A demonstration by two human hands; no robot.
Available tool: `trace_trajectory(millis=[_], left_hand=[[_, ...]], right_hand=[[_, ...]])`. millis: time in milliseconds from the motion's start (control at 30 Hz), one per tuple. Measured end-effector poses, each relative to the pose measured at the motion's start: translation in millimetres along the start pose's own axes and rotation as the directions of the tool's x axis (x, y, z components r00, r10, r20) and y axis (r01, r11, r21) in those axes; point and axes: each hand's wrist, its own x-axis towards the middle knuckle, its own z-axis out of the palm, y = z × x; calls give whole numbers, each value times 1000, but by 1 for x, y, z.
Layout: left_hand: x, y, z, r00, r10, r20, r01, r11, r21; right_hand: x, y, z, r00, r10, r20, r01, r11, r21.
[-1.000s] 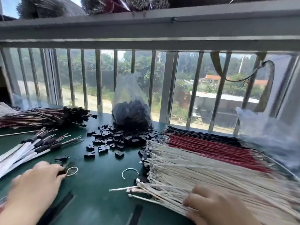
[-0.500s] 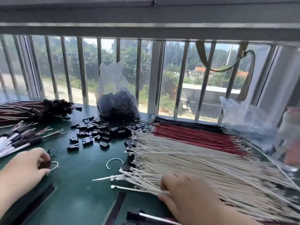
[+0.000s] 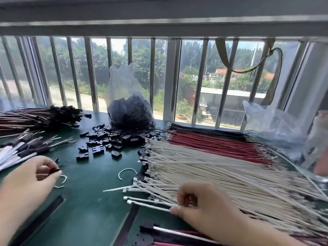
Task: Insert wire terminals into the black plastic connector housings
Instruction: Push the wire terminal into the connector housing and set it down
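Left hand [image 3: 26,181]: near the bench's [image 3: 88,201] front left edge, fingers curled, thumb and forefinger pinching a small black connector housing [image 3: 54,169]; the piece is mostly covered by the fingertips, its shape hard to make out. Wrist cut off by the picture edge.

Right hand [image 3: 204,208]: at the front edge, right of centre, fingers curled over the near ends of the white wires [image 3: 221,174], thumb and forefinger closed on one white wire [image 3: 150,206] whose terminal end points left. Forearm runs out of the picture.

White wires: broad fan across the right half of the bench, terminals toward the centre; far ends blurred.

Red wires [image 3: 213,144] and black wires [image 3: 204,130]: flat rows behind the white, toward the back edge.

Loose housings [image 3: 110,137]: scattered pile, centre back, some tucked beneath the white wire ends.

Clear bag [image 3: 129,107]: upright at the back edge, dark pieces inside, indistinct through the plastic.

Finished harnesses [image 3: 40,116]: bundle at the back left corner, cut off at the left.

Second bundle [image 3: 26,150]: left edge, white and dark sleeving, partly cut off.

Two curled white wire ties: one [image 3: 126,172] centre, one [image 3: 61,181] half hidden beside the left hand.

Crumpled clear plastic [image 3: 269,125]: back right corner, blurred.
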Motion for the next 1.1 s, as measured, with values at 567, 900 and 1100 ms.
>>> trace_trajectory(millis=[567, 900, 1100], left_hand=[[-161, 143, 53, 864, 300, 405, -158, 924, -348], [-170, 148, 51, 763, 437, 476, -136, 829, -542], [-167, 146, 50, 883, 325, 339, -98, 834, -543]], right_hand=[[-3, 5, 0, 987, -148, 69, 122, 948, 294], [0, 5, 4, 976, -208, 57, 190, 955, 229], [-1, 6, 4, 978, -205, 33, 192, 953, 233]])
